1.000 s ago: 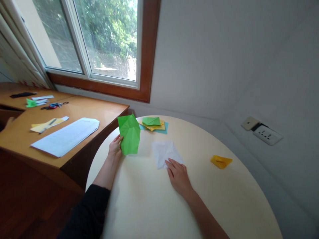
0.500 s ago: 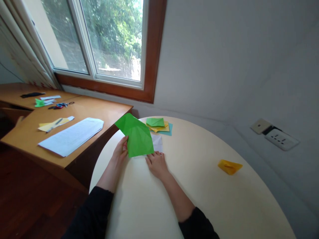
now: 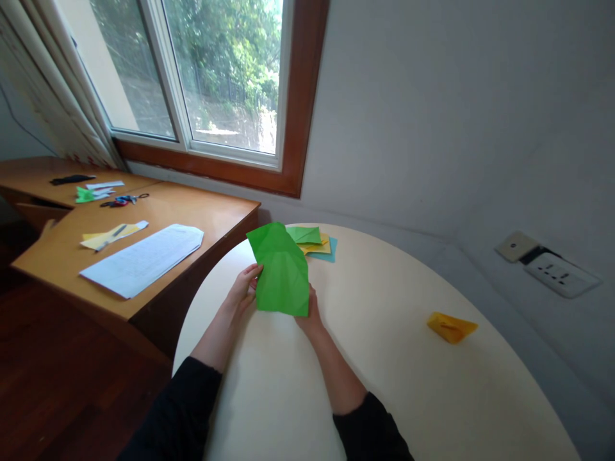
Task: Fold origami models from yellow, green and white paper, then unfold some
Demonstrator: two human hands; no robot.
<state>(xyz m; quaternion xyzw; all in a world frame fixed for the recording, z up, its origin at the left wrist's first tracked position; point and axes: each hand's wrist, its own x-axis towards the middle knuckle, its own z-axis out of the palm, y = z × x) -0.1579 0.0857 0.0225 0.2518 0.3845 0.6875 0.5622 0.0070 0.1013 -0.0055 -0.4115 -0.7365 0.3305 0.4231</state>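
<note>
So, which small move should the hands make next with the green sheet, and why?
Probably lower the green sheet flat onto the round table. The left hand and the right hand both grip it tilted above the tabletop, creased but unfolded, and the surface under it looks bare.

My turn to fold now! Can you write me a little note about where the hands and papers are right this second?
Left hand: grip on the left edge of the green paper.
Right hand: mostly hidden behind the sheet, at its lower right corner; grip not clearly visible.
The sheet is creased and raised off the round table.
A stack of coloured papers lies just behind it; a folded yellow piece sits apart to the right.
Done: some creases. Left: the sheet is not yet a finished shape.
</note>
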